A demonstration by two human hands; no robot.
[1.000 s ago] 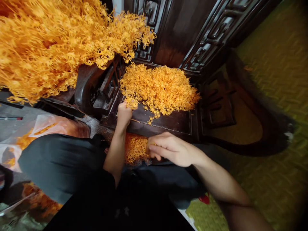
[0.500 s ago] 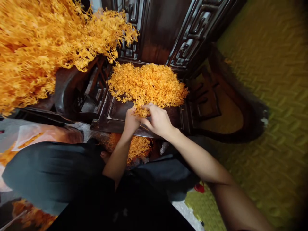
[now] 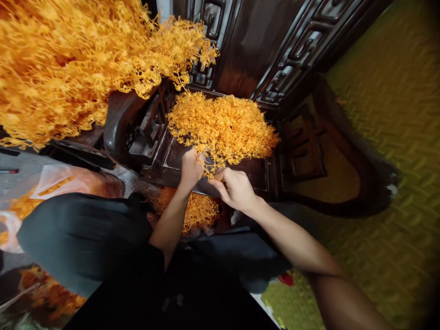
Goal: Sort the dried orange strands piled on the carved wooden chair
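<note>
My left hand (image 3: pixel 192 168) is closed on one side of a small orange branching plastic strand (image 3: pixel 209 170). Across from it, my right hand (image 3: pixel 238 189) pinches the strand's other side between thumb and fingers. The strand hangs between both hands, in front of a heap of frilly orange plastic sprigs (image 3: pixel 227 126). That heap lies on the dark wooden chair seat (image 3: pixel 175 156). The exact shape of the piece in my fingers is partly hidden.
A larger orange pile (image 3: pixel 85 64) rests on dark furniture at the left, beside a curved armrest (image 3: pixel 118 123). Thin orange strands (image 3: pixel 201 213) lie below the seat's front edge. A plastic bag (image 3: pixel 82 181) sits at left; a yellow-green textured mat (image 3: pixel 388 151) covers the right.
My hands have moved apart, the right one toward me and to the right, with the orange strand now showing between them. The view has shifted slightly left.
</note>
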